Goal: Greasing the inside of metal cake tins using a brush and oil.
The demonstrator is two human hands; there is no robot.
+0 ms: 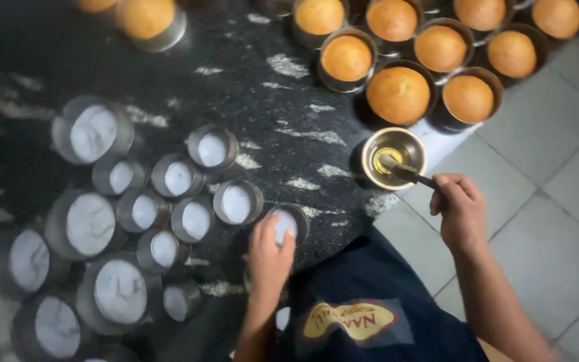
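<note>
Black stone table (249, 74) with many round tins, and two hands at work.

Golden cakes (399, 94) sit in tins at the upper right of the frame. Empty paper-lined tins (90, 223) fill the left side. Near the middle right, the small metal bowl of oil (394, 157) stands at the table edge. The right hand (460, 209) is clenched on a brush (407, 173) dipped in it. The left hand (269, 255) grips a small lined tin (288, 222) at the lower middle. It looks like the greasing step; the wet brush would need to reach that tin.
</note>
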